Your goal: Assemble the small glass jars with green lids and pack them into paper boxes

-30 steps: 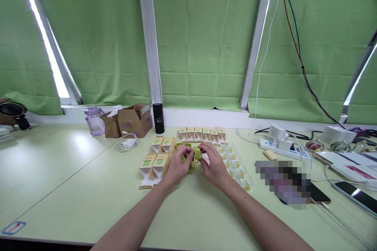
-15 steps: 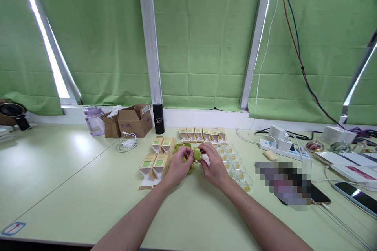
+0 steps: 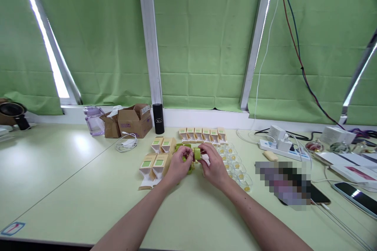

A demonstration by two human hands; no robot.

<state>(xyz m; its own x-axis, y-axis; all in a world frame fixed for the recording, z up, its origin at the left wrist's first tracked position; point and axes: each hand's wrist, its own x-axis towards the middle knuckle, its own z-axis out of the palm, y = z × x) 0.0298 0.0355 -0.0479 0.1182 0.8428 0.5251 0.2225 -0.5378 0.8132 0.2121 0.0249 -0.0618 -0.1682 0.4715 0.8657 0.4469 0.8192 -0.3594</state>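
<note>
My left hand (image 3: 180,164) and my right hand (image 3: 215,168) meet above the table, each with its fingers closed on a small green round piece (image 3: 197,153). A white part shows under my right fingers. Its exact kind is too small to make out. More green pieces (image 3: 189,170) lie behind and below my left hand, partly hidden by it. Left of that hand stand several opened cream cartons (image 3: 160,163) with green squares on them. Beside my right hand lie several clear plastic domes (image 3: 240,175) with yellow centres, some covered by the hand.
A row of small cream cartons (image 3: 202,135) stands at the back. Behind to the left are a black cylinder (image 3: 158,119), a cardboard box (image 3: 134,123), a purple jug (image 3: 94,121) and a white cable (image 3: 127,143). At right lie a power strip (image 3: 284,150) and phones (image 3: 357,197) with cables.
Both hands stay in nearly the same place, holding the green piece, which has turned very slightly. Nothing else has visibly moved.
</note>
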